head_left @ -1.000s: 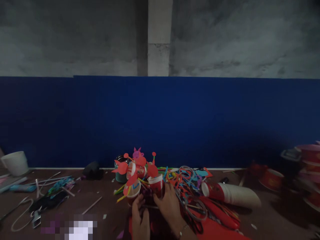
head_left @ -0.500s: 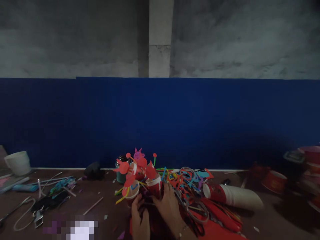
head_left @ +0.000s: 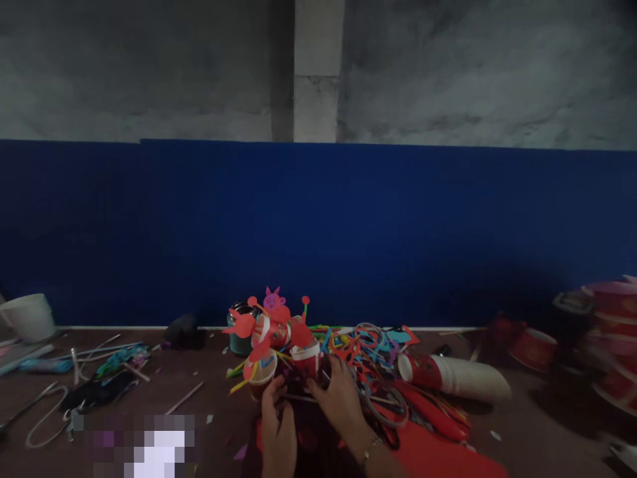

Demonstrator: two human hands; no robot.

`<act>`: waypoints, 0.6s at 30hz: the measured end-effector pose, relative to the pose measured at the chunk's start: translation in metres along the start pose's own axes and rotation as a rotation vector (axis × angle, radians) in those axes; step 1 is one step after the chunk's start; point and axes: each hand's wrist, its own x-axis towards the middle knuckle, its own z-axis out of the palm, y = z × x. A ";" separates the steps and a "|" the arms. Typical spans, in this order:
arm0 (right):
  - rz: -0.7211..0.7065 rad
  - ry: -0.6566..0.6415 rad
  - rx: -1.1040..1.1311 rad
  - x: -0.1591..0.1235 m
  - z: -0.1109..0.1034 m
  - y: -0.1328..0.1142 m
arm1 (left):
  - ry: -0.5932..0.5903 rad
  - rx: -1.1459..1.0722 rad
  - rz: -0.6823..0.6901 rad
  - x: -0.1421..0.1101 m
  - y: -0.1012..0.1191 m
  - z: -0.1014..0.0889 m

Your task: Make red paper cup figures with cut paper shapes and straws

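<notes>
While my right hand (head_left: pixel 341 398) parts thumb from fingers at the red cup (head_left: pixel 306 360), whether it's pinching I can't tell; my left hand (head_left: pixel 279 421), thumb apart from bunched fingers, is near the pale-rimmed cup (head_left: pixel 262 373). Both cups are mid-table, by tangled colored strips (head_left: pixel 368 352)! Outward runs the dark brown table (head_left: pixel 209 451), scrap-strewn; behind, a blue panel (head_left: pixel 318 232), then dim gray wall (head_left: pixel 149 73) and a paler pillar (head_left: pixel 317 73).

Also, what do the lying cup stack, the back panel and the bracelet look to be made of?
Cup stack: likely paper, matte white, with rolled rims and a printed red wall.
Back panel: flat, even blue; painted board or fabric, can't tell.
Bracelet: probably metal, thin links with small glints.
</notes>
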 end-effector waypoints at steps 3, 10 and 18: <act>-0.032 -0.007 0.030 0.000 -0.014 0.000 | -0.023 0.004 0.006 -0.001 0.003 -0.001; -0.196 -0.336 0.094 -0.030 -0.031 -0.008 | -0.052 -0.011 -0.009 0.000 0.002 -0.003; -0.188 -0.291 0.049 -0.053 0.001 -0.003 | -0.074 0.011 -0.007 0.000 0.000 -0.004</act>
